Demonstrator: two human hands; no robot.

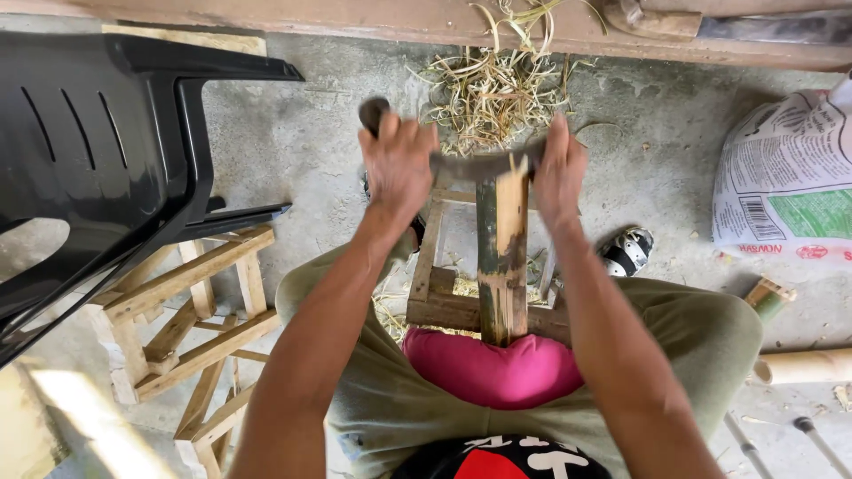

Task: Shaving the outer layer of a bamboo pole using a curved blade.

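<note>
A thick piece of bamboo (502, 257) stands upright between my knees, its foot against a pink cushion (493, 368) on my lap. A dark blade (475, 165) lies across the bamboo's top end. My left hand (397, 164) grips the blade's handle on the left side. My right hand (561, 173) presses down on the blade's other end, right of the bamboo. Behind the bamboo stands a small wooden stool frame (444, 306).
A black plastic chair (106, 151) fills the left side, with a wooden stool (200, 324) under it. Bamboo shavings (488, 93) lie on the concrete floor ahead. A printed sack (785, 182) sits at the right, bamboo pieces (803, 365) below it, and a sandal (628, 251) nearby.
</note>
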